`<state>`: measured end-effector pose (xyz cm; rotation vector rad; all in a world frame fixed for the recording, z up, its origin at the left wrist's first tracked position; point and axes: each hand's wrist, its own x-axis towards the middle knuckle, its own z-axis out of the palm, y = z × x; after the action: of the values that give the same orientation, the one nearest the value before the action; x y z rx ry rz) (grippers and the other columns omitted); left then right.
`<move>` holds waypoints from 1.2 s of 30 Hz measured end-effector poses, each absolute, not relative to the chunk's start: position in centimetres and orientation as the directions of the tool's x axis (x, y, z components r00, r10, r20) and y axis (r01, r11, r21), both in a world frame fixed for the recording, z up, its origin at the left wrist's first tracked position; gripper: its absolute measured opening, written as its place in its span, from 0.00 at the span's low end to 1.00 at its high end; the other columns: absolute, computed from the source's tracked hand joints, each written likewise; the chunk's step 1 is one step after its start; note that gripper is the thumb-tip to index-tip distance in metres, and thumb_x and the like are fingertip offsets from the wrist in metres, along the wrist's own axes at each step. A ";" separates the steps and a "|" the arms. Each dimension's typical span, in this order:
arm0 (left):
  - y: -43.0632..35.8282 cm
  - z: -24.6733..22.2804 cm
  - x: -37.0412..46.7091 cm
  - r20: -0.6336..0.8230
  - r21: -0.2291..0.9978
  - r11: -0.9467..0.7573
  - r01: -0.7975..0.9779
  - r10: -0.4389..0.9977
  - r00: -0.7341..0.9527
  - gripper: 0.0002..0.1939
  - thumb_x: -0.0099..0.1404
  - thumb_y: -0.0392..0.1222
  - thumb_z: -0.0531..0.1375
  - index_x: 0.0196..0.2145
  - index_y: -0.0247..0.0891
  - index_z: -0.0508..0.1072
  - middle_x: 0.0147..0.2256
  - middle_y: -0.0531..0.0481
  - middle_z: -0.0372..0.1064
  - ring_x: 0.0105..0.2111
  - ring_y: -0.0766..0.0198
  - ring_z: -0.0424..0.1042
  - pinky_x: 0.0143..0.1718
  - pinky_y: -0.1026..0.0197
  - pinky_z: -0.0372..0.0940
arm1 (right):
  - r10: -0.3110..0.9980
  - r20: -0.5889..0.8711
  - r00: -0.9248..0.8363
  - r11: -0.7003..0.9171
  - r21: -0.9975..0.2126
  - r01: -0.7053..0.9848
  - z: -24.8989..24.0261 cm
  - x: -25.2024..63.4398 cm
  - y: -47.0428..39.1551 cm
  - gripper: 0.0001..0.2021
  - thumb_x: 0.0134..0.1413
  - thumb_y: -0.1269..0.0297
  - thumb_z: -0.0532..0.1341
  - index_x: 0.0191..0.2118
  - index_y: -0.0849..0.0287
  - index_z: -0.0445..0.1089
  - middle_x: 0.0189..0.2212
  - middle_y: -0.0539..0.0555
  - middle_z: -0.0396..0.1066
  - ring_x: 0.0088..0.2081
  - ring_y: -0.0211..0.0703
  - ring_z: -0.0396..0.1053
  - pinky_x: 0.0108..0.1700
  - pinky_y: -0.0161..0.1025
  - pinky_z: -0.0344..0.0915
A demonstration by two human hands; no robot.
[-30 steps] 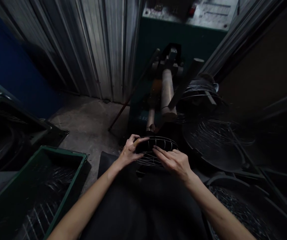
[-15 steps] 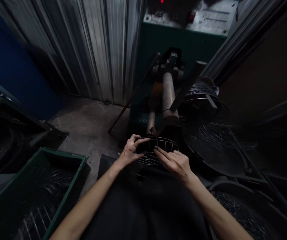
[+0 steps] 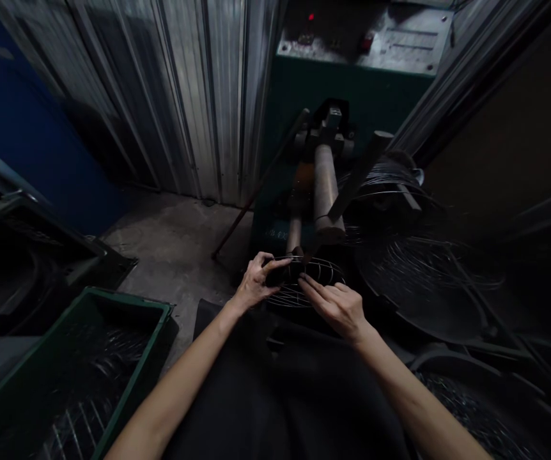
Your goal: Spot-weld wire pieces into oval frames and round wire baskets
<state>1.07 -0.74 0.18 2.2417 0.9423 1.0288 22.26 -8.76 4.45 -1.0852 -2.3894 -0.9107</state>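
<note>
Corrugated sheeting (image 3: 194,96) is standing behind as I am holding a round wire frame (image 3: 292,297) near a metal rod (image 3: 294,235), left fingers (image 3: 279,262) and right fingers (image 3: 314,291) gripping its rim, and judging it light, springy, bendable, best held at opposite sides.

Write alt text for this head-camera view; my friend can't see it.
A person's left hand grips the left end of a curved wire frame while the right hand touches its middle, near the lower metal rod of a green machine. A green crate of wire pieces stands at left; a corrugated metal wall rises behind.
</note>
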 end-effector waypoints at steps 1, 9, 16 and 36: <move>-0.7 0.2 0.9 0.452 0.654 -0.646 0.393 0.751 0.482 0.32 0.54 0.34 0.65 0.55 0.51 0.65 0.47 0.49 0.57 0.50 0.58 0.63 0.53 0.53 0.61 | 0.528 0.562 -0.636 0.496 0.404 0.769 4.4 22.1 -8.6 0.15 0.57 0.77 0.57 0.48 0.58 0.72 0.47 0.53 0.74 0.24 0.31 0.67 0.29 0.35 0.58; -0.5 -3.6 -1.3 0.521 0.728 -0.619 0.296 0.780 0.347 0.44 0.55 0.44 0.66 0.63 0.43 0.46 0.52 0.43 0.55 0.52 0.57 0.62 0.55 0.51 0.61 | 0.759 0.522 -0.388 0.399 0.097 0.912 3.8 23.4 -14.3 0.19 0.61 0.71 0.54 0.56 0.49 0.66 0.51 0.51 0.70 0.30 0.32 0.72 0.33 0.33 0.62; -1.1 -4.6 -1.4 0.512 0.758 -0.603 0.250 0.787 0.344 0.35 0.56 0.38 0.63 0.58 0.43 0.55 0.44 0.48 0.59 0.45 0.63 0.66 0.51 0.54 0.64 | 0.742 0.054 0.668 -0.648 -0.194 0.736 -4.4 35.7 -32.5 0.19 0.50 0.47 0.54 0.38 0.52 0.75 0.25 0.58 0.76 0.26 0.58 0.74 0.28 0.50 0.69; -5.1 -3.0 -1.6 0.484 0.803 -0.530 0.273 0.847 0.221 0.35 0.51 0.45 0.68 0.55 0.47 0.62 0.42 0.51 0.63 0.40 0.62 0.68 0.45 0.55 0.67 | 0.688 0.012 0.726 -0.697 -0.266 0.666 -8.3 36.2 -38.4 0.10 0.52 0.58 0.56 0.30 0.58 0.69 0.30 0.58 0.74 0.32 0.46 0.72 0.35 0.39 0.66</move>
<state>-1.64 -5.12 -3.04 1.9308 1.0292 1.3054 36.23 -38.45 -8.27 -2.6783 -1.0702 0.1279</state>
